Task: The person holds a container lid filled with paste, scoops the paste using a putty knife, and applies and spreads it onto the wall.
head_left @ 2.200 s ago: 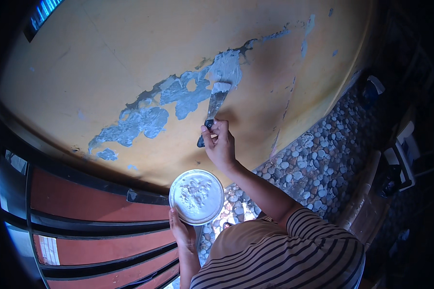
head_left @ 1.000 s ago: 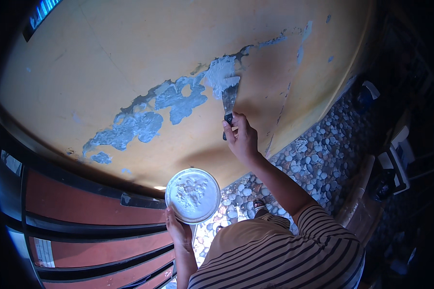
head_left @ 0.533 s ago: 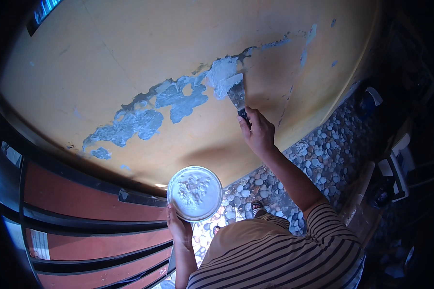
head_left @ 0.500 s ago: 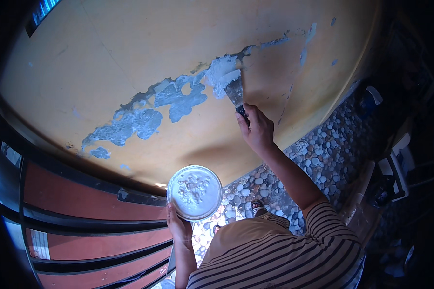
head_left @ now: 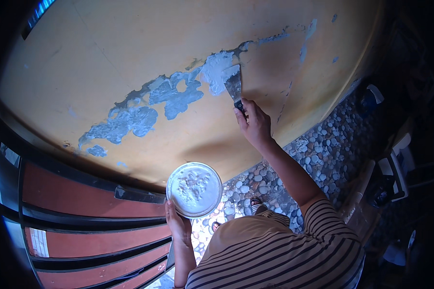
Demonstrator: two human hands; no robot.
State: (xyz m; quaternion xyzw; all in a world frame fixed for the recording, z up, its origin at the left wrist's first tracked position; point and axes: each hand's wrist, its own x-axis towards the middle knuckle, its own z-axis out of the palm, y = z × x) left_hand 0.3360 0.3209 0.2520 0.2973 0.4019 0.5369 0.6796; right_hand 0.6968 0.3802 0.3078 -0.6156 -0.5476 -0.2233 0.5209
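My right hand [head_left: 255,123] is closed round the dark handle of a putty knife [head_left: 233,86]. White filler coats the end of its broad metal blade, which is at the right edge of a fresh white filler patch [head_left: 216,70] on the yellow wall [head_left: 144,43]. Grey bare areas [head_left: 142,123] with ragged edges, where paint has come off, run down to the left from that patch. Below, my left hand [head_left: 177,222] grips the side of a round tub [head_left: 194,216]. White, lumpy filler [head_left: 192,189] lies inside it; the fingers beneath are hidden.
Red-brown panels with dark bars [head_left: 91,195] stand at the lower left, close to my left forearm. Pebbled flooring [head_left: 318,149] lies below the wall on the right. A white plastic chair-like object [head_left: 395,171] stands in the dim area at the right.
The putty knife has shifted slightly up and left, its blade now showing less filler. White filler is spread a little differently on the wall patch. The tub has barely moved.
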